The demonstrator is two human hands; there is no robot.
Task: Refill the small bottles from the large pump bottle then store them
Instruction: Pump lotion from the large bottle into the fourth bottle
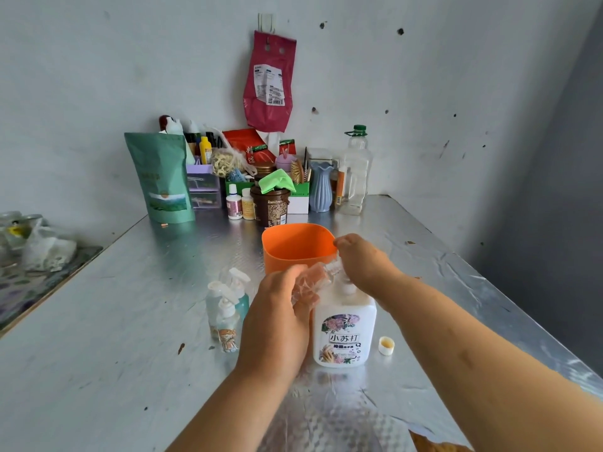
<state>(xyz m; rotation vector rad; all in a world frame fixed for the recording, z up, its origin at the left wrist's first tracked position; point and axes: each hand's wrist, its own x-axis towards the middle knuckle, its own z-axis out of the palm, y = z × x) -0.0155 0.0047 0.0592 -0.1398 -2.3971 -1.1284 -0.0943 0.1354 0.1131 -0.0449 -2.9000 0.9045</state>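
Silvery table (pixel 98 353): pump bottle (pixel 346 334), orange cup (pixel 295 247)

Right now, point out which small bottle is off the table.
The clear bottle gripped in the left hand, tilted toward the large pump bottle's top. The other small bottles stand upright on the table, tops on, left of that hand.

Green pouch (pixel 161 177), blue vase (pixel 321 187) and clear jug (pixel 355 171) stand against the wall (pixel 98 76).

Light: bright, soft, even daylight; the grey wall (pixel 424 76) darkens toward the right.
Glare: pale sheen across the silver foil-covered tabletop (pixel 114 337), with a hazy reflection at the foot of the white plastic pump bottle (pixel 346 331).
Blur: the clear small bottle (pixel 310 282) is smeared.
Distortion: tabletop edges splay outward toward the bottom corners.
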